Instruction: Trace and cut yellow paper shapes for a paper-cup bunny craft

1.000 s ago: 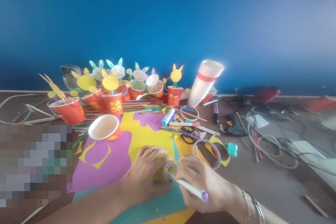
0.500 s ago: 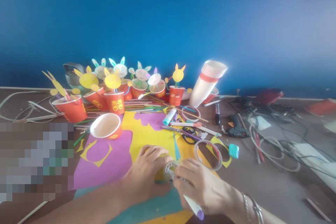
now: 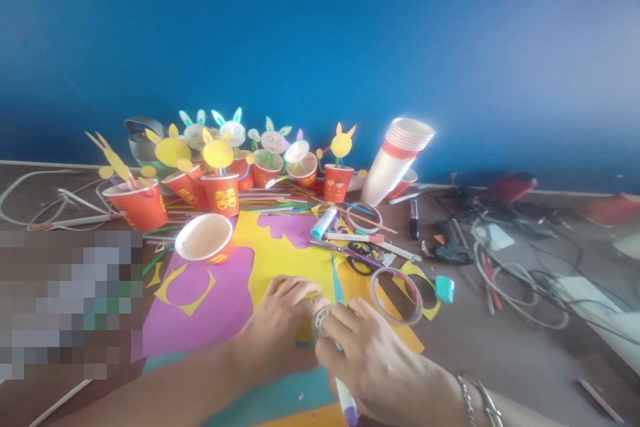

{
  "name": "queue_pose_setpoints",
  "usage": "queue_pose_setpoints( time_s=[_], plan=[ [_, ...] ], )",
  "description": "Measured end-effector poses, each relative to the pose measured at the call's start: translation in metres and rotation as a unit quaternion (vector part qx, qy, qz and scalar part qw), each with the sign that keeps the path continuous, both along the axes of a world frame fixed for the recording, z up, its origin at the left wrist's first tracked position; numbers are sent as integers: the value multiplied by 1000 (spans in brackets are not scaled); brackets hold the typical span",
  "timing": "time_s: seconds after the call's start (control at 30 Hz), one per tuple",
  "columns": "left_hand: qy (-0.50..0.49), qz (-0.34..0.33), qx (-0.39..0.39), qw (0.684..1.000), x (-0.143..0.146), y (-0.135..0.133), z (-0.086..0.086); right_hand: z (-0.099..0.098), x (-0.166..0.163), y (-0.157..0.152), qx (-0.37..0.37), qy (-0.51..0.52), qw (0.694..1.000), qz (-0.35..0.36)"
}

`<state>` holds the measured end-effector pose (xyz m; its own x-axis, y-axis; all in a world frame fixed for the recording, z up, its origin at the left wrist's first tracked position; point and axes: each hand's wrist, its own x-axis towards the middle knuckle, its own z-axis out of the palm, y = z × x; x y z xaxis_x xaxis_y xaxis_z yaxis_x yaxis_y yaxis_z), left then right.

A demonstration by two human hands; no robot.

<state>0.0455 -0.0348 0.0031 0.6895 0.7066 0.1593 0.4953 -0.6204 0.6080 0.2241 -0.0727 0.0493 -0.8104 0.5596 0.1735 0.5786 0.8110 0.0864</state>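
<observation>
My left hand (image 3: 283, 310) is closed over a small clear ring that looks like a tape roll (image 3: 321, 322). Beneath the ring lies a piece of yellow paper (image 3: 305, 332), partly hidden by my fingers. In my right hand (image 3: 367, 353) is a white marker with a purple end (image 3: 346, 400), which points down toward me. Its tip is at the ring, covered by my fingers. Under both hands are a teal sheet (image 3: 270, 397) and a large yellow sheet (image 3: 270, 250). A purple sheet (image 3: 225, 307) extends to the left, with a cut yellow frame (image 3: 200, 303) on it.
An open paper cup (image 3: 220, 250) stands at left, before a row of red cups with paper rabbits (image 3: 221, 193). Scissors (image 3: 350, 253), a glue stick (image 3: 325, 221) and a larger tape roll (image 3: 376, 310) lie ahead. Further right are stacked cups (image 3: 393, 160), a glue gun (image 3: 453, 243) and cables.
My right hand has turned around the ring. The marker's purple end has swung left, and its tip is now covered by my fingers. My left hand stays in place.
</observation>
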Motion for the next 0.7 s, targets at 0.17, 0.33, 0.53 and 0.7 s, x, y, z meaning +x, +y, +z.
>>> queue_pose_setpoints(
  time_s=[0.17, 0.33, 0.53, 0.7],
  plan=[
    [0, 11, -7, 1000, 1, 0, 1, 6, -10, 1, -24, -49, 998, -31],
    [5, 6, -19, 1000, 0, 1, 6, 10, -15, 11, -126, 10, 987, -100],
    [6, 11, -2, 1000, 1, 0, 6, 15, -12, 31, -228, 68, 948, -212],
    [21, 7, -1, 1000, 1, 1, 5, 20, -2, 38, -332, 118, 904, -243]
  ],
)
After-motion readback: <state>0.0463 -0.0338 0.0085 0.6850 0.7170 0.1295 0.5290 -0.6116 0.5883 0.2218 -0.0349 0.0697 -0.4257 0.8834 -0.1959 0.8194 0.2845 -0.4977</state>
